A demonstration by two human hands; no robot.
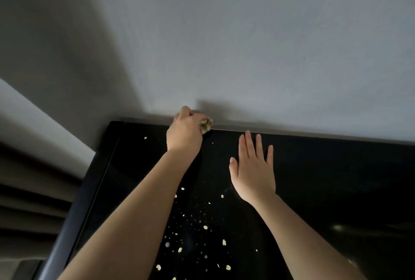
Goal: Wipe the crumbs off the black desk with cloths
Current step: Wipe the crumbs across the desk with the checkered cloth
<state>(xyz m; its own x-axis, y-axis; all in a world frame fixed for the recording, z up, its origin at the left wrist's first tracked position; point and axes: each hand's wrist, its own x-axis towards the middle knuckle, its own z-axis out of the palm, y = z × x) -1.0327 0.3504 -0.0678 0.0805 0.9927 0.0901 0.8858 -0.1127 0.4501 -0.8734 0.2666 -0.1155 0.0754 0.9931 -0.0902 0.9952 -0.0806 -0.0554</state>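
Observation:
The black desk (325, 189) fills the lower half of the head view, its far edge against the wall. Pale crumbs (202, 230) lie scattered over its near middle, between my forearms, with a stray one near the far left corner. My left hand (183, 132) is at the desk's far edge, fingers curled round a small bunched, patterned cloth (206, 125) that shows only partly past my knuckles. My right hand (252, 167) lies flat over the desk with straight, spread fingers, holding nothing; whether it touches the surface is unclear.
A grey-white wall (247, 43) rises directly behind the desk. On the left hang dark pleated curtains (33, 201) beside the desk's left edge. The right part of the desk shows only faint reflections.

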